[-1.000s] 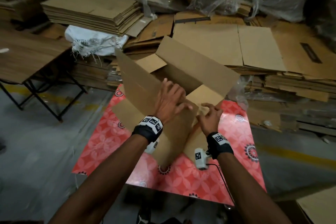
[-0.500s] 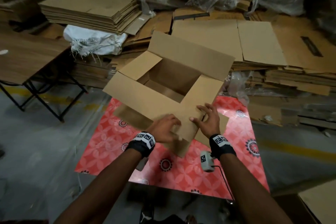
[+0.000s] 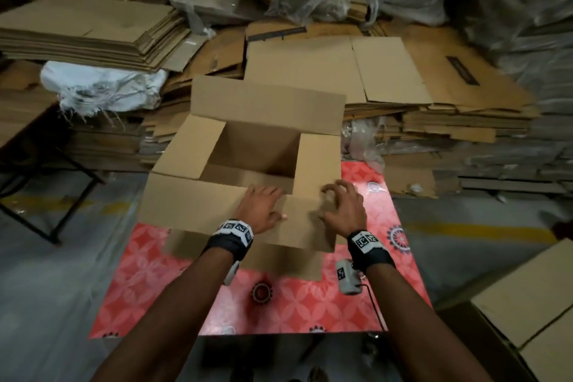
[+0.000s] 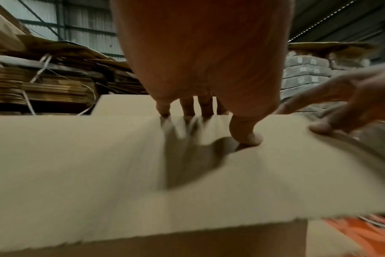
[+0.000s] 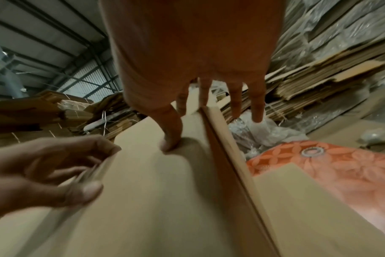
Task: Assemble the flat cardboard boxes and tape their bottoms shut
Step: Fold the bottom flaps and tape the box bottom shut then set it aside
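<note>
Fingers [image 4: 188, 107] of the left hand [image 3: 260, 209] are lying straight and pressing on the near flap [image 3: 198, 205] of the cardboard box [image 3: 266, 146], fingertips at the flap's far edge. Beside them, the right hand [image 3: 342, 206] is spreading its bent fingers [image 5: 257, 111] over the box's right corner, the thumb [image 5: 170, 137] touching the flap; they are gripping nothing. Under both hands, the box is standing open on the red flowered table [image 3: 310, 304].

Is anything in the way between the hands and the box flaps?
Nothing visible. The left hand and right hand already touch the near flap of the open box on the red patterned table.
</note>
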`<state>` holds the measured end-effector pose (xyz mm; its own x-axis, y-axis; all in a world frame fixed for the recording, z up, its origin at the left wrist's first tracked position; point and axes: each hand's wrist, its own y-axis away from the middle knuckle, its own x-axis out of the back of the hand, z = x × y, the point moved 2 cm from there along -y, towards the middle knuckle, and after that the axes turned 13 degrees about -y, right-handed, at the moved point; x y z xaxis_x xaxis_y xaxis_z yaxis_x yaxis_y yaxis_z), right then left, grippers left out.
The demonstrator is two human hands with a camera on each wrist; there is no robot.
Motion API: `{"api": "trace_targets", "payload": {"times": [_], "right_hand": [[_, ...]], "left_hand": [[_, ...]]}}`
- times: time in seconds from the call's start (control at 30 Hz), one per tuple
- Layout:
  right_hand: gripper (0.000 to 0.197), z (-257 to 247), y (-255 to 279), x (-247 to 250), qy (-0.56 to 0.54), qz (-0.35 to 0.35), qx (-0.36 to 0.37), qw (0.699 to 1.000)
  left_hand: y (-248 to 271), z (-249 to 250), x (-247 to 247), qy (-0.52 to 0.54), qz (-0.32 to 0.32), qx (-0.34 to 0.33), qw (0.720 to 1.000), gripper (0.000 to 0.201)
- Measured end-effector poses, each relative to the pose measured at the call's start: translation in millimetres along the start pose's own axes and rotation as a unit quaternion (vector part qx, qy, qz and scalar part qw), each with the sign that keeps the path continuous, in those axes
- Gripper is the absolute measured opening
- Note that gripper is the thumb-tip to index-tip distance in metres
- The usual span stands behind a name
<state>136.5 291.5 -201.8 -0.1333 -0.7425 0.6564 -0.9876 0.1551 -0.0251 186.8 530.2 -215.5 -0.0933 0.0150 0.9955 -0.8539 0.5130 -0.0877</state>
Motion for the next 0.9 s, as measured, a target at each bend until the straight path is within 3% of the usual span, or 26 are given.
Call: {"api": "trace_targets", "payload": {"times": [0.07,0.13,0.23,0.33,0.47,0.6,0.67,0.77,0.83,0.9], "right_hand": [[0.055,-9,-3,3,0.053,-0.001,0.039,0.998],[0.057,-15,-5,-6,0.123,-0.045,0.078,0.988],[0.049,-20,-7,-17,0.179,-0.069,0.078,0.978],[0.038,-27,-8,-15,0.191,-0.051,0.082,0.977],[0.044,-38,-1,-6,0.206,-0.014,0.124,0.97],[0.046,-55,0,18,0.139,0.099,0.161,0.972],[0.047,-51,-2,37,0.077,0.201,0.122,0.969],[0.06,-29,-1,61,-0.019,0.326,-0.005,0.945],[0.08,-14,2,64,-0.068,0.34,-0.089,0.934],[0.103,-2,5,57,-0.096,0.289,-0.194,0.933]], "left_hand": [[1,19,-6,0.014,0.015,-0.009,1.0,0.068],[0,33,-10,0.023,0.021,-0.008,0.999,0.07],[-3,35,-10,0.042,0.015,0.01,0.999,0.072],[-4,32,-8,0.058,0.009,0.015,0.998,0.075],[-5,34,-9,0.06,0.028,0.019,0.998,0.073],[-5,32,-11,0.06,0.028,0.018,0.998,0.075],[-4,31,-10,0.063,0.029,0.014,0.997,0.075],[-4,31,-9,0.06,0.027,0.014,0.998,0.074],[-4,32,-8,0.058,0.026,0.016,0.998,0.074],[-4,32,-8,0.058,0.024,0.016,0.998,0.073]]}}
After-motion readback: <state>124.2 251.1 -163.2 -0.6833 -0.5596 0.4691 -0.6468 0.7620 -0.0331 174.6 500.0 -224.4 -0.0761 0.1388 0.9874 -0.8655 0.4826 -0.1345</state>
